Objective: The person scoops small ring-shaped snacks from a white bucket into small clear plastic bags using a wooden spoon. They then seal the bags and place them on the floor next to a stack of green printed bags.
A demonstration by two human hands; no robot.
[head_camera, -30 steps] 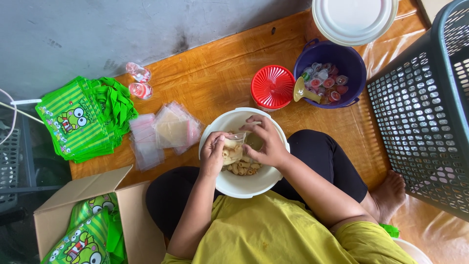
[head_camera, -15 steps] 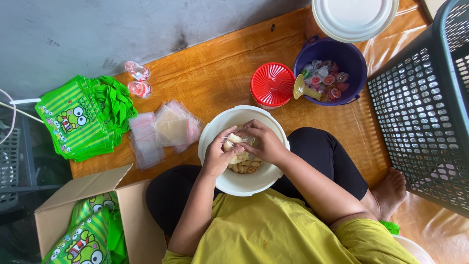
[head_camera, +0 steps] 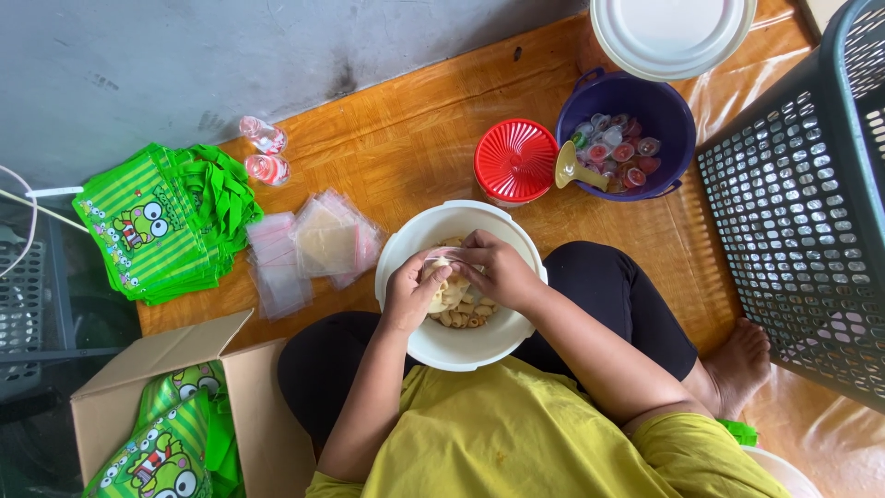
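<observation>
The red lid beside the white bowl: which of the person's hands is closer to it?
Right. The right hand is over the white bowl, just below the red lid; the left hand sits farther away.

A white bowl [head_camera: 406, 254] is sitting beside a ribbed red lid [head_camera: 516, 160] and a purple bucket [head_camera: 666, 109]. Green striped frog-print bags [head_camera: 152, 226] are lying on orange-brown wood-grain flooring [head_camera: 415, 138].

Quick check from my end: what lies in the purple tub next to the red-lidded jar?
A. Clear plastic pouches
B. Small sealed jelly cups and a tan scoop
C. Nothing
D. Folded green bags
B: the purple tub holds small jelly cups with coloured tops, and a tan scoop leans over its rim beside the red-lidded jar.
</observation>
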